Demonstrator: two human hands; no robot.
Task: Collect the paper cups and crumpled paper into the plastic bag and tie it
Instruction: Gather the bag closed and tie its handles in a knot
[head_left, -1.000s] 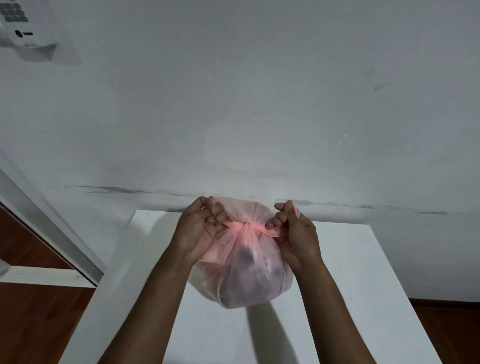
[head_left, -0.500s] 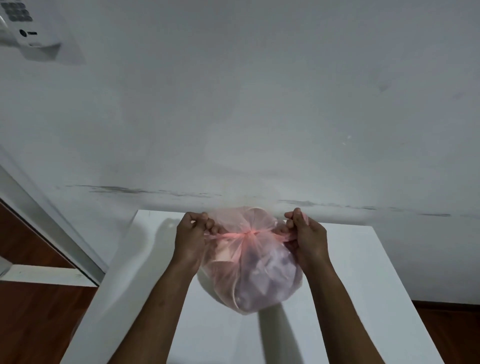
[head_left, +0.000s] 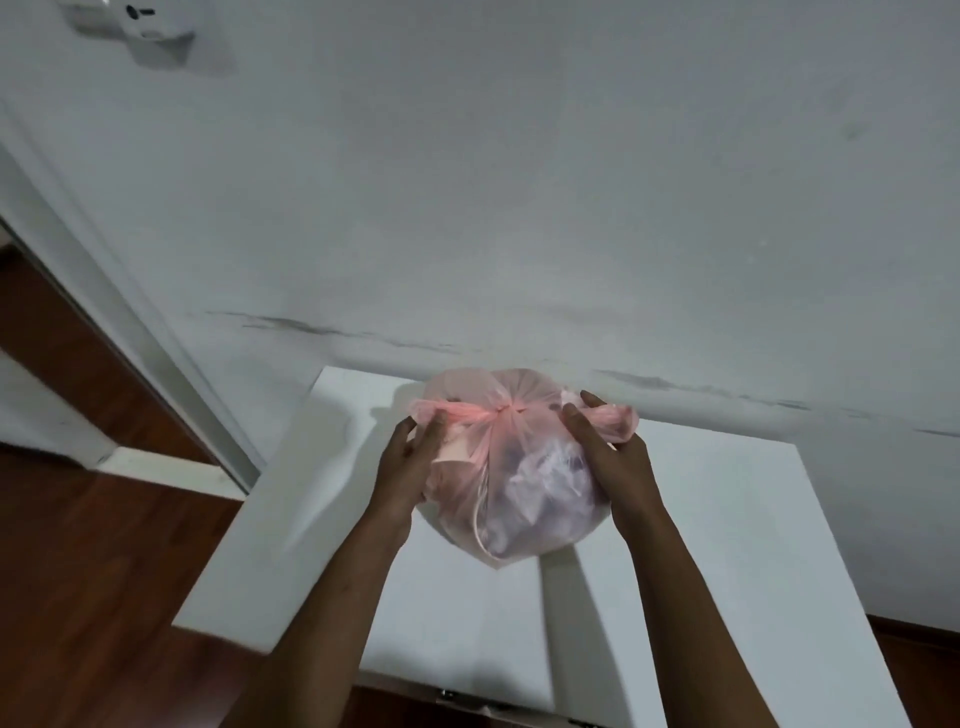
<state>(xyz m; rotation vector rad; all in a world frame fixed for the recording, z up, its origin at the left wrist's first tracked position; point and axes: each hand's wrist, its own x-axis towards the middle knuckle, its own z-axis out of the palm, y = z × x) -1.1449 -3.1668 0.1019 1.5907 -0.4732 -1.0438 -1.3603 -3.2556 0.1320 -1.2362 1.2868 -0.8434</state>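
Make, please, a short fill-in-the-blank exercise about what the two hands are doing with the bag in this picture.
1. The plastic bag has the colour ____.
2. The bag is held between the left hand and the ____ hand.
3. The knot sits at the ____ of the bag.
4. Under the bag stands a ____ table.

Missing words: pink; right; top; white
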